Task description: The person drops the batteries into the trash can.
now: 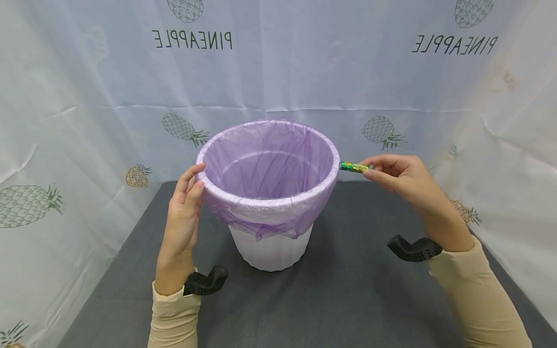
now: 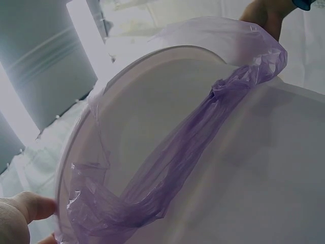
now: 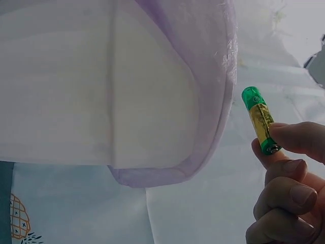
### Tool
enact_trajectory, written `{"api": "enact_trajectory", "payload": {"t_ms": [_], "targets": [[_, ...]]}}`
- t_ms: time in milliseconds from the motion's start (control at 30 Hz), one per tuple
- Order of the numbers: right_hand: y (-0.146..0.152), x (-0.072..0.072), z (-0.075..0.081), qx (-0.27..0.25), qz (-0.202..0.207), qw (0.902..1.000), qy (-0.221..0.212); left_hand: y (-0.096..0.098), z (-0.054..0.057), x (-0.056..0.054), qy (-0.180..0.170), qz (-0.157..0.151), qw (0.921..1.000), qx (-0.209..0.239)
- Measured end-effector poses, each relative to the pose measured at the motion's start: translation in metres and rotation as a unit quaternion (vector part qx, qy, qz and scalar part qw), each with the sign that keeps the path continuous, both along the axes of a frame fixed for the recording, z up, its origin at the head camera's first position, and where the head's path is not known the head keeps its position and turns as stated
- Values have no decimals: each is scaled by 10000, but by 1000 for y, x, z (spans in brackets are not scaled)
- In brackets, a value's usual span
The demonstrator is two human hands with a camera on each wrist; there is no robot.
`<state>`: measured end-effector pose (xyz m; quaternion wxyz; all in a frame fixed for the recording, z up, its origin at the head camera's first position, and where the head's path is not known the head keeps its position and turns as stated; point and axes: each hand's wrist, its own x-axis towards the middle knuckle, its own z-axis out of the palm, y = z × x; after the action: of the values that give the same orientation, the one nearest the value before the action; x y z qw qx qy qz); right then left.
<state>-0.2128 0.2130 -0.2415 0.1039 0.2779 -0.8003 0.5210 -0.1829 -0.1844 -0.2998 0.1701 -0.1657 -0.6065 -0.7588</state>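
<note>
A white trash bin (image 1: 271, 249) lined with a thin purple plastic bag (image 1: 270, 169) stands upright in the middle of the head view. The bag folds over the rim and hangs bunched down the outside. At the rim's left side, my left hand (image 1: 180, 217) touches the bin with thumb and fingertips; in the left wrist view its thumb (image 2: 35, 206) meets the edge. My right hand (image 1: 411, 186) pinches a green and yellow battery (image 1: 354, 167) between thumb and forefinger, just right of the rim. In the right wrist view the battery (image 3: 260, 119) is apart from the bin.
A dark grey tabletop (image 1: 357, 290) lies under the bin. White curtains (image 1: 296, 72) with pineapple prints hang behind and at both sides. Each wrist wears a black camera mount (image 1: 413, 249).
</note>
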Motion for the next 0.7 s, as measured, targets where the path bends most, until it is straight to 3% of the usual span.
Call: {"api": "enact_trajectory", "payload": {"t_ms": [167,700], "targets": [[-5,-3,3,222,-175,9996,10,0,0,0,20,-1,10000,7],[-20,-13,3,28,124,9999,-4,0,0,-3,89,33,9999,79]]}}
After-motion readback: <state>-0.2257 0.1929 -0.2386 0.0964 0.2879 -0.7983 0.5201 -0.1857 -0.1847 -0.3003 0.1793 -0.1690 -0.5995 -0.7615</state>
